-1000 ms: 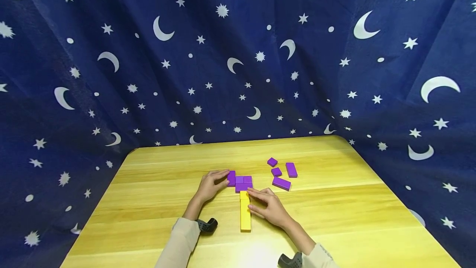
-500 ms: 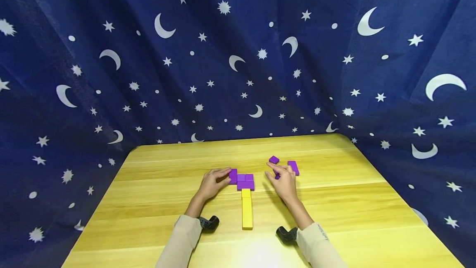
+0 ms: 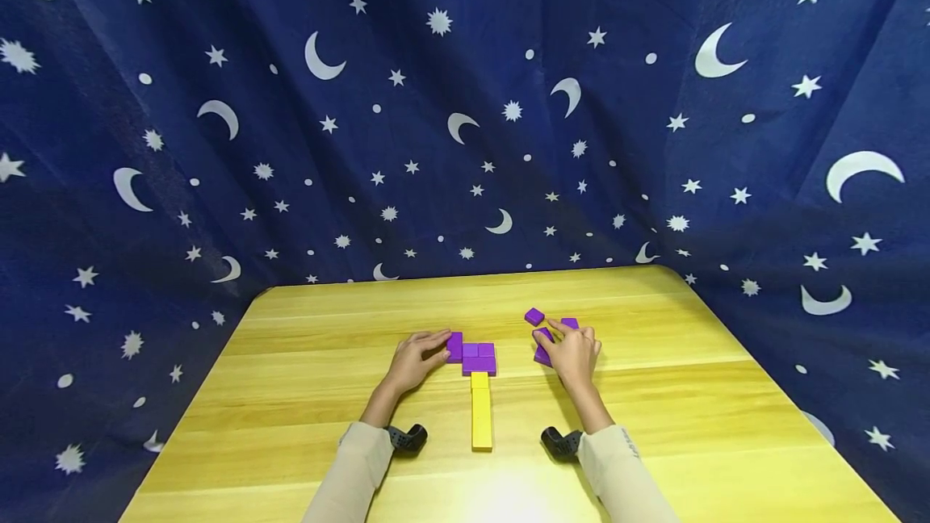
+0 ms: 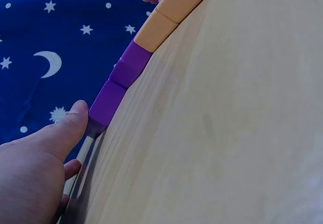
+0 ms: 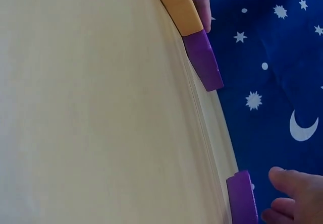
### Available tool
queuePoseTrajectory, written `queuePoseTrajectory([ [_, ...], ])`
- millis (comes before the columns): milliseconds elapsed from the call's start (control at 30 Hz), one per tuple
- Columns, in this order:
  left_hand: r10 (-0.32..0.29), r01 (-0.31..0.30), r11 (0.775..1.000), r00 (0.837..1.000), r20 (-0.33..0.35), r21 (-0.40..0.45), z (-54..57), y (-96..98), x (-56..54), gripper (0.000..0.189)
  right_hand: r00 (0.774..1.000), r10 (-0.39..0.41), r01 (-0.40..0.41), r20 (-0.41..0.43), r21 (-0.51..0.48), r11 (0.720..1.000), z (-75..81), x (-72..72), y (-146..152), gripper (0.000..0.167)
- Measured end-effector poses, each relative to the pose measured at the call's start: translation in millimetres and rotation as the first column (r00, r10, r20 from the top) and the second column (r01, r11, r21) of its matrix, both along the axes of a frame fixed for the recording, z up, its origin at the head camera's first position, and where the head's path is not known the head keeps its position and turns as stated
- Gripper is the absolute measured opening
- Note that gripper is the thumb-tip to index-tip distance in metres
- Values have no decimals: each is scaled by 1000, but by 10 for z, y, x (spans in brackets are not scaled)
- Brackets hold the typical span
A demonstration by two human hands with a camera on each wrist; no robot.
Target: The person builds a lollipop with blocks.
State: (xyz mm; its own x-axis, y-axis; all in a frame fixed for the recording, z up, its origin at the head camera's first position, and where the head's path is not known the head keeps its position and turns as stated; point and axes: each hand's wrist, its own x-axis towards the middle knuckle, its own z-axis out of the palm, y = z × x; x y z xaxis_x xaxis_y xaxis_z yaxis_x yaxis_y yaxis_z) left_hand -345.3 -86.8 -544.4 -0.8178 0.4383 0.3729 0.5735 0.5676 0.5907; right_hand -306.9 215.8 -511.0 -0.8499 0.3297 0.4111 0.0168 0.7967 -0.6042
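Observation:
My left hand (image 3: pixel 412 361) rests at the left side of an upright-set purple block (image 3: pixel 454 348), thumb (image 4: pixel 79 108) and fingertips against it. That block adjoins two small purple squares (image 3: pixel 478 350) and a long purple block (image 3: pixel 483 366); below them run a yellow square (image 3: pixel 479 380) and a yellow bar (image 3: pixel 482 420). My right hand (image 3: pixel 574 352) is over the loose purple blocks at the right, partly covering a small square (image 3: pixel 544 335) and a rectangular block (image 3: pixel 542 357). In the right wrist view a gap shows between its thumb (image 5: pixel 280 176) and the purple blocks (image 5: pixel 243 199).
Beyond my right hand lies a small purple block (image 3: pixel 534 316), and another purple block (image 3: pixel 570 323) is half covered by the fingers. A wooden table (image 3: pixel 327 313) carries everything, with a blue starry curtain (image 3: pixel 407 127) behind it and at both sides.
My right hand has left the yellow pieces and moved right and away to the loose purple blocks. A rectangular purple block there has shifted slightly left. My left hand stays put.

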Motion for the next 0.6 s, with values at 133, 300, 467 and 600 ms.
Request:
queuePoseTrajectory([
  [133, 6, -6, 1000, 1000, -2, 6, 0, -4, 4, 43, 999, -29, 30, 41, -15, 999, -28, -13, -19, 47],
  [300, 2, -2, 1000, 1000, -14, -15, -7, -10, -1, 43, 995, -56, 58, 83, -24, 998, -41, -17, -39, 47],
  [467, -2, 1, 1000, 1000, -30, -6, -5, -8, -2, 42, 995, -65, 67, 77, -14, 998, -45, -27, -49, 42],
  [600, -7, 7, 1000, 999, -41, 0, -13, -4, 3, 42, 995, -66, 66, 78, -5, 998, -63, -29, -44, 38],
])
